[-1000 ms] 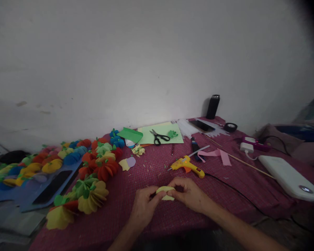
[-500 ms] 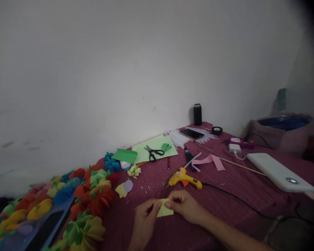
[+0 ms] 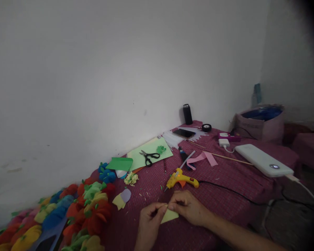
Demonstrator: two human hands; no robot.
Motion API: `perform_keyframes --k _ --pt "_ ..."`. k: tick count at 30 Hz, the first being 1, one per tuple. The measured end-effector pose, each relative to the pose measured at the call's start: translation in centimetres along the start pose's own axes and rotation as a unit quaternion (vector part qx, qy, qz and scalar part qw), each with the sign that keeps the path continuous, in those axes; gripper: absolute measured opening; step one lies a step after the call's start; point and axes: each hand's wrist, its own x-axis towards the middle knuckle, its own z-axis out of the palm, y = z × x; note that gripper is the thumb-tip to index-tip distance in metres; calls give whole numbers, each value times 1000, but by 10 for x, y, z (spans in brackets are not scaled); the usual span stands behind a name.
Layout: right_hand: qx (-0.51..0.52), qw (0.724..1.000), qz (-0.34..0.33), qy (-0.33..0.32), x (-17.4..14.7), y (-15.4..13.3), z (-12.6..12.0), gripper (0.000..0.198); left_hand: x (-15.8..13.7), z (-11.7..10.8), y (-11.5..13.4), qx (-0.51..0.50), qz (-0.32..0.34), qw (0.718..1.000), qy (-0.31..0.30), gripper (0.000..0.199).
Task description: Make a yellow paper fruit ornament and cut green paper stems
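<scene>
Between my two hands is a small pale yellow piece [image 3: 170,217], paper or felt, I cannot tell which. My left hand [image 3: 151,219] pinches its upper left edge between thumb and finger. On the upper right edge my right hand [image 3: 189,207] pinches it the same way, the fingertips of both hands almost touching. Just beyond the hands lies a yellow glue gun [image 3: 181,178] with an orange light, its nozzle pointing left and a clear glue stick in its back. A pale yellow and lilac cutout [image 3: 121,199] rests to the left.
Colourful felt pumpkin-like pieces [image 3: 94,209] crowd the left. Black-handled scissors [image 3: 149,157] lie on light green sheets [image 3: 136,155]. Beyond are a phone [image 3: 184,133], a black can [image 3: 187,114] and tape [image 3: 206,128]. A white power bank [image 3: 261,160] and cables sit right; pink ribbon [image 3: 204,159] lies nearer.
The view has turned slightly right. Both hands have drawn closer together on the yellow piece, whose top edge now appears pinched or folded between the fingertips.
</scene>
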Motion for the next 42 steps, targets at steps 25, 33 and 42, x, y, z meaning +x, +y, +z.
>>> perform_keyframes --k 25,33,42 --pt "-47 994 65 -75 -8 4 1 32 -9 -2 9 -37 0 999 -20 26" --pt "18 993 67 -95 -5 -4 -4 37 -7 0 4 -90 -34 993 -65 23" --pt "-10 993 64 -102 -6 -6 -3 42 -6 2 3 -144 -58 982 -103 37"
